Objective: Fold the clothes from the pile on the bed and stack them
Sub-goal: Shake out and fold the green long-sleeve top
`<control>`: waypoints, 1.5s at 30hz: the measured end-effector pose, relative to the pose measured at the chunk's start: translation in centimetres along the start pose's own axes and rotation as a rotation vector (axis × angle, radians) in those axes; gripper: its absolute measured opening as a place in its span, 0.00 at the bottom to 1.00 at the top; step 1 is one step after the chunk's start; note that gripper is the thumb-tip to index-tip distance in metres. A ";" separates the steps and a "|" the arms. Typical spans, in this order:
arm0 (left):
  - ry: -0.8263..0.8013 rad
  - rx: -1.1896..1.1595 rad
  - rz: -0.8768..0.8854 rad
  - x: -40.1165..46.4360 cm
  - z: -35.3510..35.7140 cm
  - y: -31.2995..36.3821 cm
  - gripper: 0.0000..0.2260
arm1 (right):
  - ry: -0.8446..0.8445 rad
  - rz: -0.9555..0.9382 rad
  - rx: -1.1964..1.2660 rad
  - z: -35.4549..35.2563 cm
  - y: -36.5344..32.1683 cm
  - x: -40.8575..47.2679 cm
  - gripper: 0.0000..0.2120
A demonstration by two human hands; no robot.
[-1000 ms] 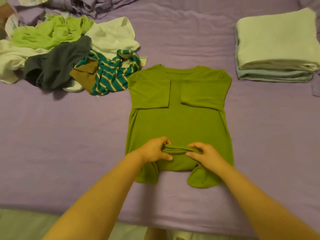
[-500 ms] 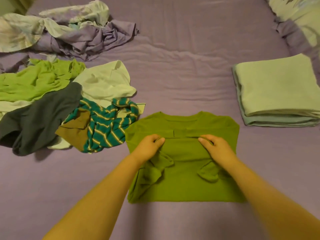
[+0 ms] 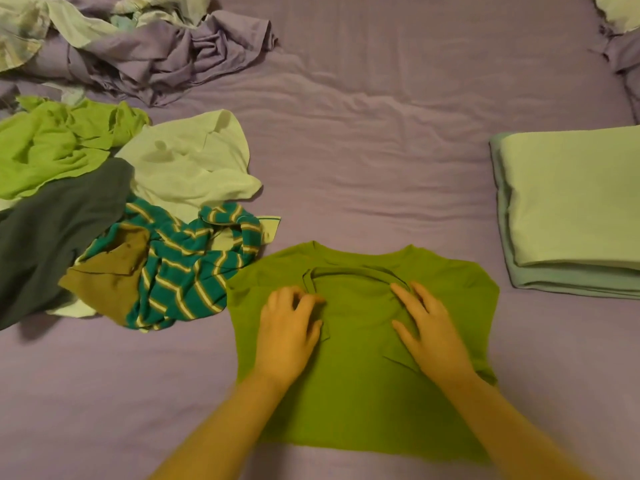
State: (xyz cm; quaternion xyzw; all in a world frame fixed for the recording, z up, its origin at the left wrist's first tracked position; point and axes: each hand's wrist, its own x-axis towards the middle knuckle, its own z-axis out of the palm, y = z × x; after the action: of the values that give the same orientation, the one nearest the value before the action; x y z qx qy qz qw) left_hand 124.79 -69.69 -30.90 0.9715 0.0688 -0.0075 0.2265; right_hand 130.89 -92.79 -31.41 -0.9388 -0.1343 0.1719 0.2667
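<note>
I see the olive green T-shirt [image 3: 363, 386] lying flat on the purple bedsheet [image 3: 363, 161], in the near middle of the bed, folded in half so its hem edge sits just short of the collar on the far side. My left hand [image 3: 287, 334] rests on the left half of the shirt; its fingers are bent at the folded edge, and they seem to pinch a small flap of cloth there, though motion blur keeps me from being sure of the grip. My right hand [image 3: 429, 327] lies on the right half with fingers spread and fairly straight, pressing the fabric down rather than gripping it. The two hands are apart, with a curved ridge of cloth between them.

To the left of the shirt sits the pile of unfolded clothes [image 3: 104, 209]: a teal striped garment [image 3: 194, 268] nearest the shirt, just beside its left shoulder, with a brown piece [image 3: 110, 268] next to it, a dark grey garment [image 3: 48, 237] further left, a pale cream one [image 3: 194, 168] behind, and a bright lime green one [image 3: 59, 147] at the far left. Beyond that pile, at the far left, lies a crumpled lilac sheet [image 3: 166, 53]. Well apart on the right stands the stack of folded clothes [image 3: 571, 209], pale green on top and a bluish layer beneath.
</note>
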 end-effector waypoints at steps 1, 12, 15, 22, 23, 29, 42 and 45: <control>-0.032 -0.014 -0.003 -0.4 0.2 0.0 0.17 | 0.018 -0.013 -0.023 0.2 0.2 -0.1 0.24; -0.046 -0.056 -0.044 0.1 -1.8 -1.1 0.08 | -0.028 -0.096 -0.103 -0.6 -1.7 5.2 0.19; 0.205 -0.200 -0.352 1.1 -3.3 -1.8 0.08 | 0.070 -0.071 -0.061 -1.1 -2.5 6.1 0.15; 0.389 0.089 -0.524 3.6 -5.2 -3.4 0.09 | 0.226 0.171 -0.040 -1.1 -3.6 7.6 0.06; 0.391 0.135 -0.434 3.5 -4.9 -3.2 0.08 | 0.211 0.148 -0.027 -0.9 -3.5 7.7 0.06; -0.026 0.121 0.186 2.6 0.0 0.2 0.19 | 0.137 -0.105 -0.104 0.2 -2.6 5.1 0.12; -0.226 0.389 -0.028 3.8 5.6 4.0 0.32 | 0.202 -0.224 -0.213 -0.4 3.2 -1.7 0.14; -0.184 0.376 0.001 3.4 6.1 6.2 0.28 | 0.304 0.199 0.070 -2.6 3.8 -0.2 0.12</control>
State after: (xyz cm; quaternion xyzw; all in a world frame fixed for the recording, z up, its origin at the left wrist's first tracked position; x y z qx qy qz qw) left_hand 129.12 -77.47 -33.76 0.9919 0.0447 -0.1090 0.0468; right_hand 132.32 -97.19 -31.34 -0.9527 0.0071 0.0581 0.2982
